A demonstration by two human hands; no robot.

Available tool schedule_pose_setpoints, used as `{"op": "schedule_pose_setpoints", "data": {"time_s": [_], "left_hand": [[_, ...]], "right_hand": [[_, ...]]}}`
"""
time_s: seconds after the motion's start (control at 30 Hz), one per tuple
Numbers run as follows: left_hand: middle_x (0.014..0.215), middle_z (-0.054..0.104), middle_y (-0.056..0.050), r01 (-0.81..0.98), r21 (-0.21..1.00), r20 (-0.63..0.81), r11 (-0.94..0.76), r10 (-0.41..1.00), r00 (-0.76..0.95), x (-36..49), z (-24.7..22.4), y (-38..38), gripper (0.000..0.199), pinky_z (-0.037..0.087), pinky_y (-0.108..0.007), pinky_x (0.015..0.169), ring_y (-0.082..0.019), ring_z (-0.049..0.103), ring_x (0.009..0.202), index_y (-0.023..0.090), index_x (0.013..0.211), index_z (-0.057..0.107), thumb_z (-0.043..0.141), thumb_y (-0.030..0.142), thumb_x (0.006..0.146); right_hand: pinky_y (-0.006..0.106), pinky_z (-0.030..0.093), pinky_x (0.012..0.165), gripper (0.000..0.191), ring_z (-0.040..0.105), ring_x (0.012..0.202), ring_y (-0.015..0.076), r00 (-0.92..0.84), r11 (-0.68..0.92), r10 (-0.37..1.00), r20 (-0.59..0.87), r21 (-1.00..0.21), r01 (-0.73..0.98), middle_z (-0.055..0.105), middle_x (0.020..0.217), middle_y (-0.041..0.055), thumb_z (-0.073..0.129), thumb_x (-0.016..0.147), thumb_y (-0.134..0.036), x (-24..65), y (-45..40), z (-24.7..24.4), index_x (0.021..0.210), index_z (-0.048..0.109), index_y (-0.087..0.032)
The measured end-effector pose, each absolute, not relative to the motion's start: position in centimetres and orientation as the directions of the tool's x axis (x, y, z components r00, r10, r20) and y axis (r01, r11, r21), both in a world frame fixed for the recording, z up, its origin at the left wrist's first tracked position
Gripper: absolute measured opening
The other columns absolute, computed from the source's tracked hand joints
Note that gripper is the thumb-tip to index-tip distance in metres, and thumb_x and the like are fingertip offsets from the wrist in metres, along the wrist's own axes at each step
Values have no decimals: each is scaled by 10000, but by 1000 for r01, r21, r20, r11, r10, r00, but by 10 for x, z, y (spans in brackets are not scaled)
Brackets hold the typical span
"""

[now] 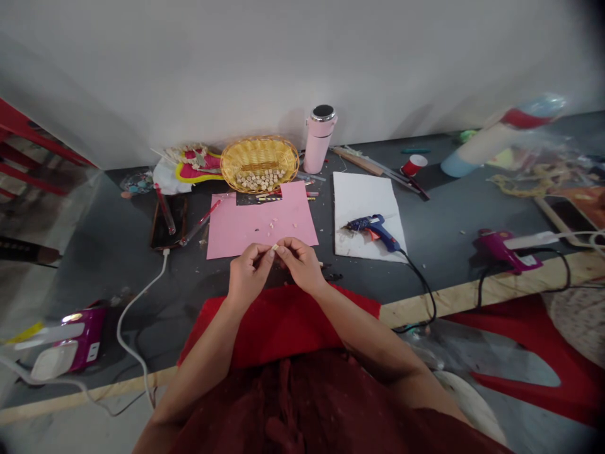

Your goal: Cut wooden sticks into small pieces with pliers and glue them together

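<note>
My left hand [249, 271] and my right hand [301, 263] meet at the near edge of a pink sheet [246, 230]. Between their thumbs and forefingers they pinch a small pale piece [275, 248], mostly covered by the fingertips. Tiny pale bits [271, 224] lie scattered on the sheet. Behind it stands a yellow wicker basket [259, 151] with several small cube-like pieces [261, 180] in it. To the right, a blue glue gun [375, 230] rests on a white board [362, 189]. A red cloth [283, 328] lies under my forearms.
A pink flask [320, 140] stands beside the basket. On the left are a phone [169, 221] with a white cable and a purple power strip [80, 340]. Another purple power strip [510, 251], a red-and-white spool [414, 164] and a tall wrapped object [501, 135] sit at right.
</note>
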State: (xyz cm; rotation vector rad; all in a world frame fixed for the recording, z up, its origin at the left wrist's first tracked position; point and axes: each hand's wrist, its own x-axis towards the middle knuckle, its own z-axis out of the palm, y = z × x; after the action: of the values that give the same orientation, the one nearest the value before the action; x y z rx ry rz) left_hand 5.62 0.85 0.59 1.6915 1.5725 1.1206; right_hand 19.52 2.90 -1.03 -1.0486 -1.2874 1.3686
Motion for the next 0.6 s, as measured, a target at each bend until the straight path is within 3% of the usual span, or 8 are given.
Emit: {"op": "schedule_pose_setpoints", "data": {"time_s": [0.6], "left_hand": [[726, 681, -2, 519, 838, 224, -167, 973, -49, 57, 6, 7, 162, 443, -185, 576, -92, 589, 604, 178, 877, 663, 565, 305, 855]], "right_hand": [[223, 370, 519, 265, 438, 546, 92, -156, 27, 987, 40, -996, -85, 508, 622, -31, 572, 844, -462, 194, 27, -9, 826, 595, -199]]}}
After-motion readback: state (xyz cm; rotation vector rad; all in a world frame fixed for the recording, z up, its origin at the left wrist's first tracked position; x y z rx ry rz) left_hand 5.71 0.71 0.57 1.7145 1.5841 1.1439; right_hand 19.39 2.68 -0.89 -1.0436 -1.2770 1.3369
